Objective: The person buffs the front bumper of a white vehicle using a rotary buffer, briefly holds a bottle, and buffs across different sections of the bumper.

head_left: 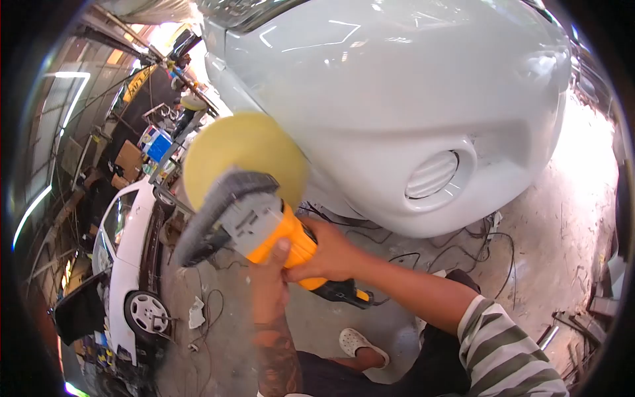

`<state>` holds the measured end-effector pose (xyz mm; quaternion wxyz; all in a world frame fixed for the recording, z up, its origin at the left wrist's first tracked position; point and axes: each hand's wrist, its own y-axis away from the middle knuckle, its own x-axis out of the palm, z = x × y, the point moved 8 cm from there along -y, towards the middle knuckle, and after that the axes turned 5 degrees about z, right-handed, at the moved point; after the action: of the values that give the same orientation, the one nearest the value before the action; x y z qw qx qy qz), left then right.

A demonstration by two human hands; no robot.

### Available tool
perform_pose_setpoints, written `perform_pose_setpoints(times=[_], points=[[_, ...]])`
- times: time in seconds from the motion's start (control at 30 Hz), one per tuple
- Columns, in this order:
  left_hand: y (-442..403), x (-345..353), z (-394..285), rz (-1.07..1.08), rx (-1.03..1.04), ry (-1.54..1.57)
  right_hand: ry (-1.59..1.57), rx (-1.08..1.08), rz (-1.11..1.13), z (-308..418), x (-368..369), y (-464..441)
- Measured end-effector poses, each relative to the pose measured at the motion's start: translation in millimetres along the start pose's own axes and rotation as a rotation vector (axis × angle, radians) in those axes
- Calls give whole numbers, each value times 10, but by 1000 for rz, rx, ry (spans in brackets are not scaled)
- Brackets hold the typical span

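An orange and grey power polisher is gripped in both my hands. My right hand wraps round its orange body from the right. My left hand closes on the same body from below, thumb on top. The round yellow pad, blurred by motion, faces away beyond the grey head with its black side handle. It overlaps the edge of a glossy white car bumper in view; whether they touch I cannot tell. A round fog lamp sits in the bumper.
Black cables trail over the concrete floor under the bumper. A white car with its hood raised stands at the left, near a blue and white box. A person is in the background. Metal scraps lie at lower right.
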<state>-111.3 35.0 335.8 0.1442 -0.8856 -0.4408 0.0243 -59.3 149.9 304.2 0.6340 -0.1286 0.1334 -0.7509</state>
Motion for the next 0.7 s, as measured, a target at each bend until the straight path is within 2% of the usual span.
perform_pose_setpoints(times=[0.1, 0.17, 0.43, 0.5, 0.57, 0.63, 0.7], points=[[223, -124, 628, 5, -138, 146, 95, 12, -24, -300, 2, 251], [370, -200, 1035, 21, -162, 207, 307, 135, -56, -513, -50, 428], [789, -249, 2323, 60, -376, 380, 507, 348, 83, -1434, -65, 802], [855, -120, 2544, 140, -403, 459, 589, 391, 131, -1645, -111, 910], [894, -30, 2585, 115, -432, 529, 651, 373, 139, -1716, -171, 925], [891, 6, 2617, 100, -454, 589, 671, 446, 160, -1726, -191, 934], [928, 106, 2705, 180, -526, 577, 707, 538, 153, -1803, -308, 946]])
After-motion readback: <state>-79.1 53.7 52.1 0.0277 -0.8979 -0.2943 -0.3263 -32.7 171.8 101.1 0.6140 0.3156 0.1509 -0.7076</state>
